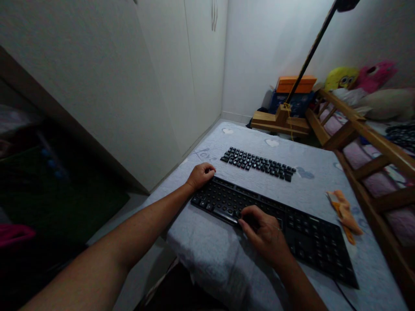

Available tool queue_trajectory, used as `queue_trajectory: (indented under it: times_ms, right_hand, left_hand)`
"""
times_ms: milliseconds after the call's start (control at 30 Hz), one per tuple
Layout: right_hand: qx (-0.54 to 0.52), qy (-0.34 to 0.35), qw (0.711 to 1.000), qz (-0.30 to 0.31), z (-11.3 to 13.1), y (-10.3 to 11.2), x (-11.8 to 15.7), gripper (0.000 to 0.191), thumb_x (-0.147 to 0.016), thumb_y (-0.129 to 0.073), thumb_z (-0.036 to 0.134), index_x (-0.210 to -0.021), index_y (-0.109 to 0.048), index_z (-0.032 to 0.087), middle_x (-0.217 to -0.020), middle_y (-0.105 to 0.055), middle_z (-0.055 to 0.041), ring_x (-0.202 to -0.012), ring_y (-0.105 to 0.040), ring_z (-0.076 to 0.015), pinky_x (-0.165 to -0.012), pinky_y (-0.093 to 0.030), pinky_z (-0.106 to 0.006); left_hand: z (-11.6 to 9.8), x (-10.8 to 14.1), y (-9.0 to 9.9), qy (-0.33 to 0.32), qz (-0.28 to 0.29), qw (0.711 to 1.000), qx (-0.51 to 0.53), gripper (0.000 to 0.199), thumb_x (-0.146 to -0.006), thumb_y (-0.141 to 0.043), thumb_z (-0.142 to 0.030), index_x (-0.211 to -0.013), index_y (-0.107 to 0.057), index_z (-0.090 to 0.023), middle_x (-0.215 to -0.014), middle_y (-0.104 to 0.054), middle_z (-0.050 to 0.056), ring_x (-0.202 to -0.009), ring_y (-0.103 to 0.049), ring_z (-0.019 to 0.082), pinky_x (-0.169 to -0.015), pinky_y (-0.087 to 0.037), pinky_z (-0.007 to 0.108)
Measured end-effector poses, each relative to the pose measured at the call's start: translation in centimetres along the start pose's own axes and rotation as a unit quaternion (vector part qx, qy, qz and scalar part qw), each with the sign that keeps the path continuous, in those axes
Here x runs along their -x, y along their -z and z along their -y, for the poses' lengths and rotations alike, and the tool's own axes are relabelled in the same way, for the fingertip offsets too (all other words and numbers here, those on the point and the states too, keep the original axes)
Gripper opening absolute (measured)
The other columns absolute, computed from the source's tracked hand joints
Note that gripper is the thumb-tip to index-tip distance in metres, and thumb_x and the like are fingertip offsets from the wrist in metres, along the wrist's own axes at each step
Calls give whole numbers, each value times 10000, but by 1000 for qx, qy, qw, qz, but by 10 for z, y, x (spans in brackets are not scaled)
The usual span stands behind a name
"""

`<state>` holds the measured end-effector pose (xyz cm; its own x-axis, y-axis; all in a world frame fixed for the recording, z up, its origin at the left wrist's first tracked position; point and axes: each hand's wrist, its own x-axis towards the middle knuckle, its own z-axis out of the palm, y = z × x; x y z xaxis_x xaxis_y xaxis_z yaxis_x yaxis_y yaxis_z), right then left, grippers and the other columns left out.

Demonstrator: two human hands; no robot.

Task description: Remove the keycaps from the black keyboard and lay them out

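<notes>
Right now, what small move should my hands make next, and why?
Perhaps press your left hand lightly on the keyboard at its far-left corner, where it rests: your right hand is at the space bar, and a push might slide the keyboard.

Bare forearms [152, 226], thin ring [279, 228] on the right fingers [254, 211], dark clothing [181, 288] worn below
</notes>
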<state>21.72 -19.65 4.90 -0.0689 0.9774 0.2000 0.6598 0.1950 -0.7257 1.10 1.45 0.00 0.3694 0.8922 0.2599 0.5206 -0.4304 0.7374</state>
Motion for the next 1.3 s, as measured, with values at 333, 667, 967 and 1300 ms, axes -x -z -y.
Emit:
queue_trajectory:
  times_ms: [333, 667, 967, 1300]
  right_hand:
    - [26, 15, 1000, 5, 0, -2, 1, 52, -863, -569, 220, -888, -610, 198, -768, -653, -7, -682, -617, -157, -631, -436, -259]
    - [34, 31, 999, -6, 0, -2, 4, 41, -871, -552, 211, -873, -591, 198, -760, -641, -16, -686, -607, -159, -635, -433, -261]
    - [29, 24, 999, -10, -1, -6, 5, 69, -879, -556, 239, -900, -598, 190, -776, -652, -28, -680, -610, -158, -633, -442, -262]
    - [44, 25, 998, -32, 1, -9, 3, 51, -861, -543, 203, -853, -593, 197, -744, -645, -19, -680, -611, -160, -636, -437, -260]
  left_hand:
    - [0, 0, 0, -2, 0, 1000, -6, 184, -774, -549, -235, -797, -710, -150, -806, -697, 36, -763, -629, 164, -756, -498, 273]
    - [1, -1, 0, 0, -1, 1000, -12, 194, -776, -546, -261, -789, -710, -158, -798, -694, 30, -757, -622, 165, -758, -498, 279]
    - [-1, 0, 1, 5, 2, 1000, -10, 186, -772, -558, -259, -792, -710, -153, -822, -700, 39, -797, -634, 175, -787, -502, 285]
    - [-2, 1, 0, 11, -5, 1000, -1, 192, -775, -557, -263, -794, -713, -152, -810, -704, 37, -773, -634, 172, -772, -507, 287]
